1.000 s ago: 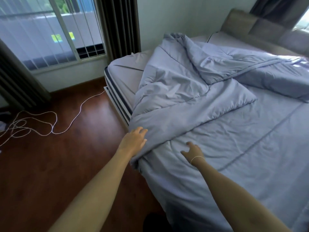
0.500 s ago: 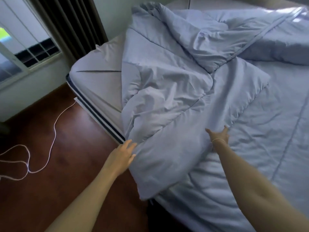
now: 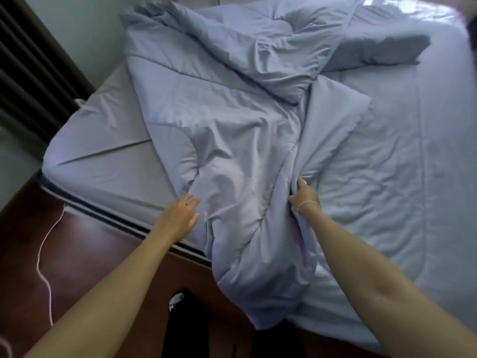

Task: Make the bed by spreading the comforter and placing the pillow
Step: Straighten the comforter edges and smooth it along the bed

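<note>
Dark wooden floor (image 3: 85,257) borders the bed (image 3: 108,164). Right hand (image 3: 304,196) grips a bunched comforter (image 3: 232,156) fold; left hand (image 3: 180,215) rests open on it.

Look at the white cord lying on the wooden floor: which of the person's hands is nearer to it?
Left. The left hand reaches over the bed's near edge, on the same side as the white cord. The right hand grips the comforter farther right, over the mattress.

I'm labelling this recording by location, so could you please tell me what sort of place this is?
Most likely a bedroom in a home. A bed with a rumpled blue comforter fills the view, dark curtains hang at the left, and the floor is dark wood.
</note>
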`<state>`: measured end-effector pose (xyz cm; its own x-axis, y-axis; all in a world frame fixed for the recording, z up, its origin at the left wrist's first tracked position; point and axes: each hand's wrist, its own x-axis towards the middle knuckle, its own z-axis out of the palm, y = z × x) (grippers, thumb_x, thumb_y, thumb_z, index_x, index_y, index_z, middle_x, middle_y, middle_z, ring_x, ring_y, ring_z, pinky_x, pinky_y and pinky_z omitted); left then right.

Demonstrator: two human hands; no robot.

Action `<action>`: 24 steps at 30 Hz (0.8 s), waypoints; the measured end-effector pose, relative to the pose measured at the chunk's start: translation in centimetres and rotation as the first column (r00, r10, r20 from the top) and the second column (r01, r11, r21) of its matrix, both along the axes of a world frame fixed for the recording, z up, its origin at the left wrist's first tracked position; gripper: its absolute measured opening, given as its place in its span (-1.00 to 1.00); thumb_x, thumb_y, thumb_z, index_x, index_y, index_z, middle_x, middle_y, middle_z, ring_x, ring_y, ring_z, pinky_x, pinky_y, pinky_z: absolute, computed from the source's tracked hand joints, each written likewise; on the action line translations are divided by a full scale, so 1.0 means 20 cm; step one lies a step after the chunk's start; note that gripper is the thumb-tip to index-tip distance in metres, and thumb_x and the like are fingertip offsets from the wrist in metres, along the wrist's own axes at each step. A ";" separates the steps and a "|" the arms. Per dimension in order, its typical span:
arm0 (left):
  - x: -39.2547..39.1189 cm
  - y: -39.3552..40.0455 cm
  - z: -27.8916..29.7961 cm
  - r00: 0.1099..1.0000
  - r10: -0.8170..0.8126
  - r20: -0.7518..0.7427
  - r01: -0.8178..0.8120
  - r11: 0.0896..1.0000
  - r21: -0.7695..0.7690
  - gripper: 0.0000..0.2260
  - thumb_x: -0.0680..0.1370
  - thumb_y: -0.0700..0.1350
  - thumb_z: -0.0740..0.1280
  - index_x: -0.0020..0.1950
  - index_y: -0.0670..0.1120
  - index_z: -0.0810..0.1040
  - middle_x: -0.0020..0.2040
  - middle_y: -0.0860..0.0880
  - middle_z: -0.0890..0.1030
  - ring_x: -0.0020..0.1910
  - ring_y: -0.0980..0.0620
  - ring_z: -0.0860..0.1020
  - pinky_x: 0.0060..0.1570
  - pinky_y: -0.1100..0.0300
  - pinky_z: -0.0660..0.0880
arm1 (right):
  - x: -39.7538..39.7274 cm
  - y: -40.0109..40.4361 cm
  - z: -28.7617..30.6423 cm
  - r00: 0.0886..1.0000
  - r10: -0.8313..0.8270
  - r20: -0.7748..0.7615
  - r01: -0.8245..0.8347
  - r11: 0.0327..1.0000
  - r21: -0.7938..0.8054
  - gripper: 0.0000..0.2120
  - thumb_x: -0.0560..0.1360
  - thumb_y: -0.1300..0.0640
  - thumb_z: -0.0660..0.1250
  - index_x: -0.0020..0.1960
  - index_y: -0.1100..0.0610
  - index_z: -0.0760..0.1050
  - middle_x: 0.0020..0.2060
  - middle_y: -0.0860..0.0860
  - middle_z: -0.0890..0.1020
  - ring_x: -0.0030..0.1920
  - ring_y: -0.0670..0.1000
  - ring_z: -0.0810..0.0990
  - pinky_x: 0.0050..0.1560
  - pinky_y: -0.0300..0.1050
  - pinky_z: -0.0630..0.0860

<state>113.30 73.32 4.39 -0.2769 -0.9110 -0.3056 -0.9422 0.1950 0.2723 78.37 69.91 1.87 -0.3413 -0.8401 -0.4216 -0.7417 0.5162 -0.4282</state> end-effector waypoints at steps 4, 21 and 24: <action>0.13 -0.24 0.06 0.992 -0.125 -0.006 0.125 0.992 -0.010 -0.58 0.58 -0.05 0.25 0.43 -0.10 0.34 0.42 -0.15 0.32 0.27 -0.22 0.44 0.12 -0.09 0.46 | 0.25 0.12 0.11 0.999 0.023 -0.045 -0.024 1.000 -0.009 -0.44 0.44 0.23 0.29 0.41 0.04 0.29 0.27 0.14 0.50 0.21 0.23 0.50 0.11 -0.04 0.42; -0.28 -0.52 0.18 0.857 -0.503 -0.112 0.493 0.864 -0.104 -0.57 0.60 -0.02 0.21 0.45 -0.08 0.30 0.44 -0.14 0.31 0.33 -0.19 0.39 0.22 -0.08 0.43 | 0.59 0.54 0.21 0.989 -0.035 0.142 0.003 0.975 0.222 -0.75 0.47 -0.05 0.34 0.02 0.08 0.63 -0.04 0.09 0.68 0.00 0.06 0.61 -0.02 -0.17 0.44; -0.21 -0.59 0.11 0.885 -0.455 -0.100 0.442 0.888 -0.125 -0.56 0.58 -0.02 0.25 0.44 -0.09 0.32 0.43 -0.16 0.34 0.33 -0.20 0.40 0.24 -0.06 0.43 | 0.39 0.35 0.17 0.960 -0.261 0.100 0.256 0.965 0.065 -0.63 0.44 0.00 0.42 0.18 0.13 0.56 0.11 0.16 0.61 0.14 0.14 0.56 0.14 -0.14 0.41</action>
<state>109.18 61.55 6.54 -0.6923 -0.7037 -0.1600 -0.7082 0.6198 0.3382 86.15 76.91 5.27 -0.4947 -0.7058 -0.5071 -0.5316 0.7074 -0.4659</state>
